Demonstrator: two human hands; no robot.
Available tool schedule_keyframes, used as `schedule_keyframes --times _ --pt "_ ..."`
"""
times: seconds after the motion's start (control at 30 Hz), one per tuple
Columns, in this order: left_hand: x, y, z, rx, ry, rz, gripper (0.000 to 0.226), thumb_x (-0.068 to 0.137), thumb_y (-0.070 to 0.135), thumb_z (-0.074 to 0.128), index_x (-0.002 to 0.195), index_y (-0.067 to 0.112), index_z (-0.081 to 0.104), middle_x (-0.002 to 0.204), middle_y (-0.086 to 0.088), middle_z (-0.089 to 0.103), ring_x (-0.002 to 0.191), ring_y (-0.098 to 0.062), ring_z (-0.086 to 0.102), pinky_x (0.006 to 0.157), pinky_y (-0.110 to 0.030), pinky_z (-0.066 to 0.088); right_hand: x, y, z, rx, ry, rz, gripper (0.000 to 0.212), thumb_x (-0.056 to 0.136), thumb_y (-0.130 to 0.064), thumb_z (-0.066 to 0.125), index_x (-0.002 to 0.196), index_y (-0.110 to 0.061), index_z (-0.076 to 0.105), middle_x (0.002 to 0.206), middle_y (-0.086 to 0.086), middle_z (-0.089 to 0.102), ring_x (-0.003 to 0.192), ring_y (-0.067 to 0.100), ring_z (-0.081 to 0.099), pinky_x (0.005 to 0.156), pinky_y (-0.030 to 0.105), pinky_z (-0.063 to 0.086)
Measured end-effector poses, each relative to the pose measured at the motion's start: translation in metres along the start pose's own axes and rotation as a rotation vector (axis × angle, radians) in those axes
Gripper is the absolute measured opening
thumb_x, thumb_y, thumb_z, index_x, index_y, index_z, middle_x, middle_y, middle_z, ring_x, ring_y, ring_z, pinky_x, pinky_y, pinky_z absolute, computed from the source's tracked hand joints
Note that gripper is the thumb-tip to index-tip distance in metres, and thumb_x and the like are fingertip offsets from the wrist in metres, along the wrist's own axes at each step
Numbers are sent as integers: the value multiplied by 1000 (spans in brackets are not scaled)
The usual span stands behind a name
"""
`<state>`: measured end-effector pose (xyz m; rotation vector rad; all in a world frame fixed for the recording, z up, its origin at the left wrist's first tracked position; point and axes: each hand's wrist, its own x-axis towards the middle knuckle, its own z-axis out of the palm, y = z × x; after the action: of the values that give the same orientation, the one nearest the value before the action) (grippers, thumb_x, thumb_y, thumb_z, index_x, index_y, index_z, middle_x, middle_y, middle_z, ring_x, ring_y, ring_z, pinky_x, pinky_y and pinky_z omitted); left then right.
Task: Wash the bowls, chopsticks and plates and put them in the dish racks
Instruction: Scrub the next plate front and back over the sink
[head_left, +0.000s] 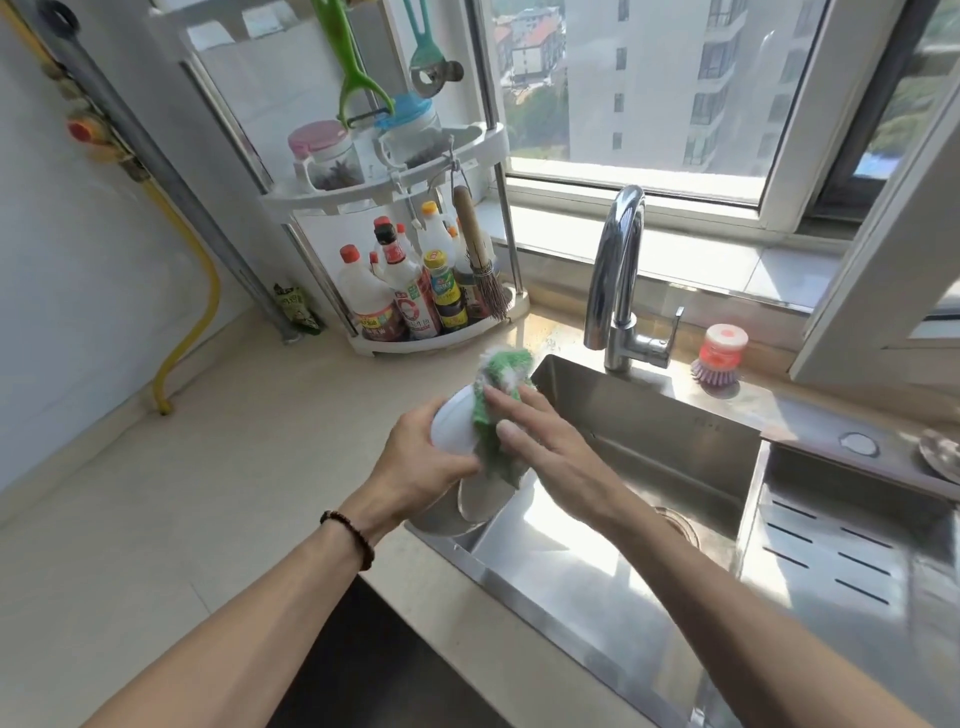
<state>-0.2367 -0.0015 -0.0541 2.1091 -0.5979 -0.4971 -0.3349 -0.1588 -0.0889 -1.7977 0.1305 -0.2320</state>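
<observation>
My left hand (415, 462) grips a white bowl (454, 423), tilted on its side over the left end of the steel sink (649, 431). My right hand (540, 441) presses a green and white dishcloth (498, 395) against the bowl with straight fingers. The cloth covers the bowl's right side and sticks up above it. Below the hands, more dishes (472, 501) stand at the sink's left corner, partly hidden; they look like a steel bowl and a pale one.
A chrome tap (615, 280) stands behind the sink. A slotted steel drain tray (831, 545) lies in the sink's right part. A red-topped dish brush (719, 358) stands on the ledge. A corner rack (415, 291) with several bottles stands on the beige counter (182, 493).
</observation>
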Motion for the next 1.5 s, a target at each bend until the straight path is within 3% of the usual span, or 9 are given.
schedule_keyframes --times 0.2,0.37,0.47,0.6,0.73,0.83,1.13,1.37,1.5 --pt "-4 11 3 -127 -45 -23 51 63 12 83 109 24 66 102 -4 71 92 -20 70 71 -31 58 21 -4 11 -261 200 -72 52 102 -44 28 150 -33 44 161 0 30 147 14 23 122 50 18" --pt "-6 19 -3 -170 -68 15 45 76 -9 76 109 20 66 106 -1 74 95 -12 72 73 -20 56 19 -7 35 -342 20 -237 50 104 -41 24 149 -34 43 163 -3 27 153 10 8 125 36 -3" --pt "-7 18 -8 -144 -36 -16 46 70 -2 83 101 25 63 97 1 70 85 -14 68 63 -17 52 30 -3 23 -206 90 -89 53 102 -50 23 152 -40 36 162 2 26 150 20 19 123 51 19" --pt "-4 15 -12 -177 -27 4 48 73 -15 73 104 21 64 100 -2 74 92 -15 72 71 -21 55 23 -6 43 -299 67 -243 44 103 -47 30 144 -43 44 162 -8 28 153 14 11 124 41 9" --pt "-5 14 -11 -88 -29 -16 46 69 -2 81 106 19 63 97 -3 68 86 -19 67 62 -19 52 41 -3 27 -60 251 -31 50 100 -51 30 141 -36 56 143 0 50 130 19 46 110 51 39" --pt "-2 14 -11 -122 20 -22 45 69 -4 79 106 19 65 96 -3 73 88 -21 71 68 -28 58 38 -6 49 -180 158 -155 46 102 -47 33 141 -36 55 157 -2 36 147 21 29 121 47 24" --pt "-5 21 -18 66 57 -21 43 60 15 87 94 24 61 94 -2 67 87 -26 67 70 -40 58 39 1 50 85 177 -24 47 98 -52 36 143 -46 47 149 -2 38 136 12 38 115 38 32" --pt "-18 35 -27 -1 31 124 48 69 -2 82 103 24 60 96 5 62 87 -11 64 61 -15 50 51 19 21 767 421 450 37 83 -54 60 82 -20 75 91 11 67 91 30 62 93 53 52" --pt "-25 31 -32 -124 -149 42 57 70 4 87 112 33 62 104 4 69 94 -12 69 74 -26 58 58 14 3 489 398 381 44 95 -32 54 54 -19 64 62 0 53 67 21 48 66 37 40"
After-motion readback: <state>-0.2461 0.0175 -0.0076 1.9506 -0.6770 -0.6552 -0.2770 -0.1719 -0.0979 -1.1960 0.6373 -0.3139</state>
